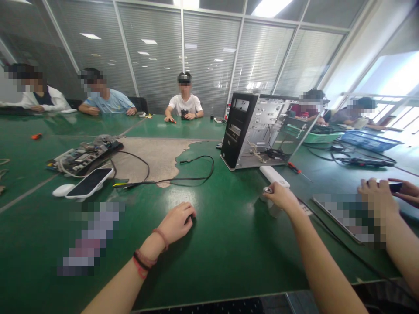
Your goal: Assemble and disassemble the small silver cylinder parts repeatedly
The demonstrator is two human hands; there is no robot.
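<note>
**Small metal-ended object (268, 189) gripped by the right hand (278, 196) on a green workbench (225, 257).**
The fingers were clenched around it with the metal end left exposed, near an opened desktop computer case (253, 133). The left hand (176, 222) was cupped palm-down; whether anything was grasped could not be told.

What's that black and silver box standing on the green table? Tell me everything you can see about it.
The desktop computer case stands upright on the green tabletop with its side open. Its black front panel has bay openings and faces left of the camera. The open side shows a bare silver metal chassis with cut-outs, and dark and pale cables gathered low inside. Only the tabletop visibly touches it; no hands are on it.
</note>
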